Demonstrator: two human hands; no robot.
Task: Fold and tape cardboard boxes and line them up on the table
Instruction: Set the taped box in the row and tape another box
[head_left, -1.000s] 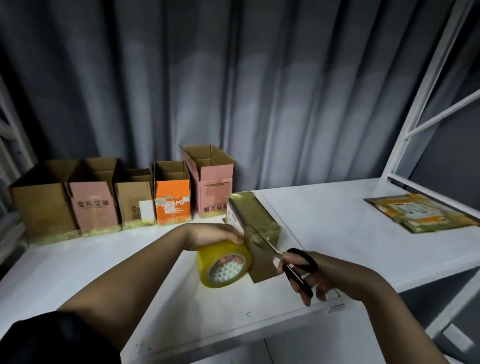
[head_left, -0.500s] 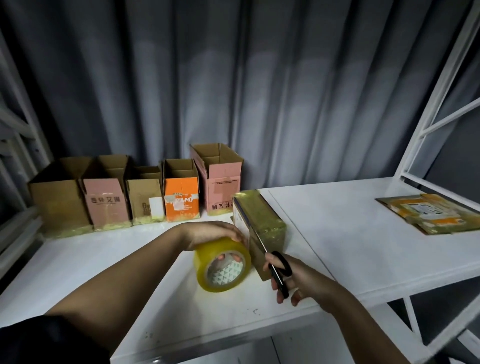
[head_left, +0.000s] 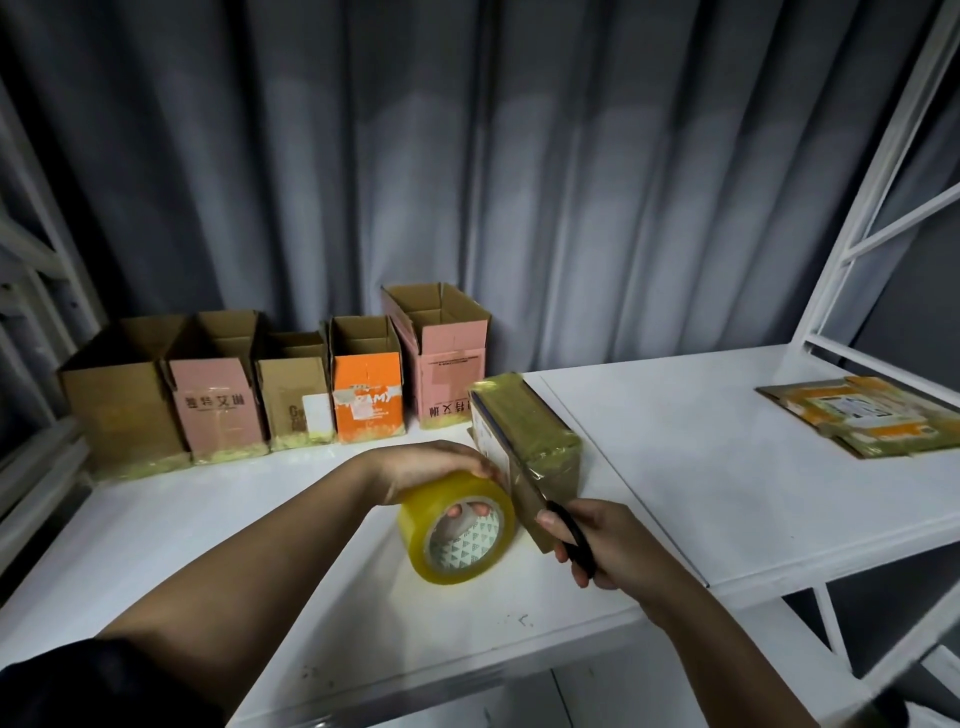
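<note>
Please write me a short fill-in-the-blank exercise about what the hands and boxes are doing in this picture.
1. The left hand grips a roll of yellowish ____.
2. The right hand holds black-handled ____ against the taped box.
3. Along the curtain stand ____ open boxes in a row.
4. The orange box stands between a brown box and a ____ one.

Missing words: tape; scissors; five; pink

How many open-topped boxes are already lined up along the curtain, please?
5, in a row at the back left of the table: plain brown box, pink box, small brown box, orange box, tall pink box. None seems hidden.
</note>
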